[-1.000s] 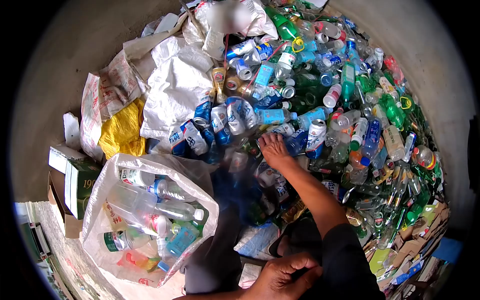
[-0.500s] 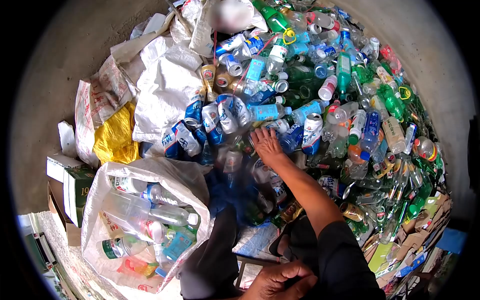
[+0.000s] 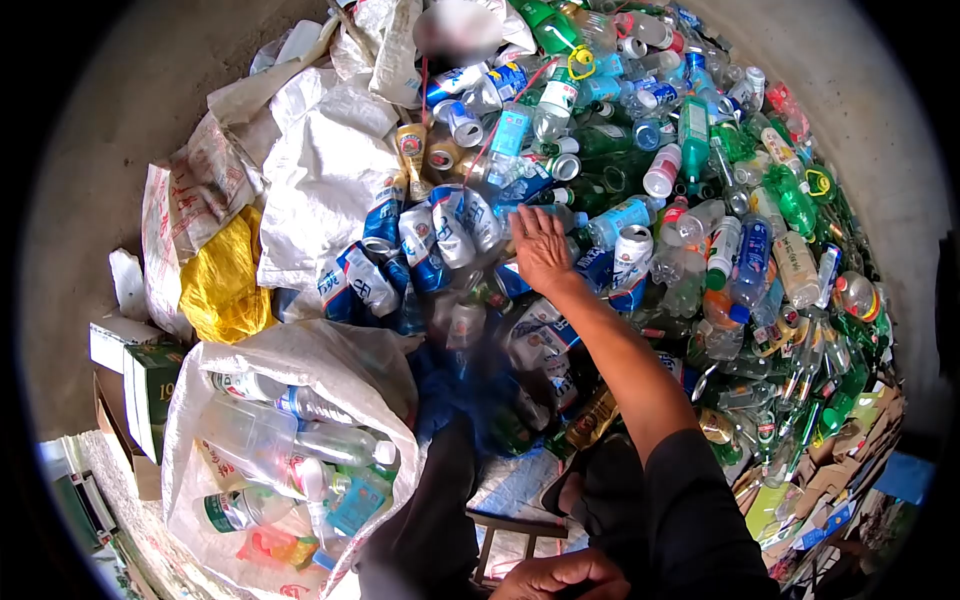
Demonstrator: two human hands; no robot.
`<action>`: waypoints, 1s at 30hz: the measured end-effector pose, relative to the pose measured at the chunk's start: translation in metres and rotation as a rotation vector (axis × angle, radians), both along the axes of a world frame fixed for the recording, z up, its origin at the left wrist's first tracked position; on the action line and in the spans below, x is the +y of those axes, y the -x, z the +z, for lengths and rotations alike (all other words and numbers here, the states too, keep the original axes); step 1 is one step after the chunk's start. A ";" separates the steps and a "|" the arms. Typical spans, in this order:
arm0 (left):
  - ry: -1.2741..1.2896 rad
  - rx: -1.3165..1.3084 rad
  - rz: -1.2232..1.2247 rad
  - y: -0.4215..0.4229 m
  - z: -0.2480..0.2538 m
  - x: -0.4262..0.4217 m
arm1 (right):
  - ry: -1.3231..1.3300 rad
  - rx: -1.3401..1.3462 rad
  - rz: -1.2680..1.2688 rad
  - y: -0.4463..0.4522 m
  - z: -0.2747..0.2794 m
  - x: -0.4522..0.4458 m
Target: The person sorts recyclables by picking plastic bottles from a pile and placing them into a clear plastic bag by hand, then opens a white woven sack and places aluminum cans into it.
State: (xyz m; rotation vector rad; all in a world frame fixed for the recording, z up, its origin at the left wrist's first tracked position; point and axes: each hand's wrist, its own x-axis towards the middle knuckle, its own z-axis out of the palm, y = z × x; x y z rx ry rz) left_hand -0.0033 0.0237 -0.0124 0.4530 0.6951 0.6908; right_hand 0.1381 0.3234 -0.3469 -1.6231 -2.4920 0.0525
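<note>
My right hand (image 3: 543, 248) reaches out over the heap, palm down, with its fingers slightly apart and nothing gripped. Its fingertips lie over a clear bottle with a blue label (image 3: 566, 215), partly covered by the hand; whether they press on it I cannot tell. Left of the fingers are several crushed blue-and-white cans (image 3: 452, 232). On the other side sit another blue-labelled bottle (image 3: 622, 222) and a blue-and-white can (image 3: 632, 258). My left hand (image 3: 562, 575), cut off by the bottom edge, has its fingers curled; their inside is hidden.
An open white woven sack (image 3: 355, 355) of plastic bottles stands at lower left, beside a green-and-white carton (image 3: 152, 395). White sacks (image 3: 325, 190) and a yellow bag (image 3: 225, 285) lie behind. Flattened cardboard (image 3: 835, 475) is stacked at right. A stool (image 3: 515, 525) is below.
My right hand has moved up and slightly right, from beside the dark blue bottle to the blue-labelled one. The left hand sits lower in view. The whole view has shifted slightly.
</note>
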 end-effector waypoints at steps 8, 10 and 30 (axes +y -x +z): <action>0.130 -0.081 0.033 0.006 -0.006 0.006 | -0.031 -0.185 -0.055 0.001 -0.008 0.029; 0.161 -0.114 0.032 0.007 -0.005 0.008 | -0.047 -0.241 -0.038 0.002 -0.004 0.032; 0.150 -0.039 -0.041 0.000 0.006 -0.002 | 0.373 1.255 -0.296 -0.025 0.128 -0.057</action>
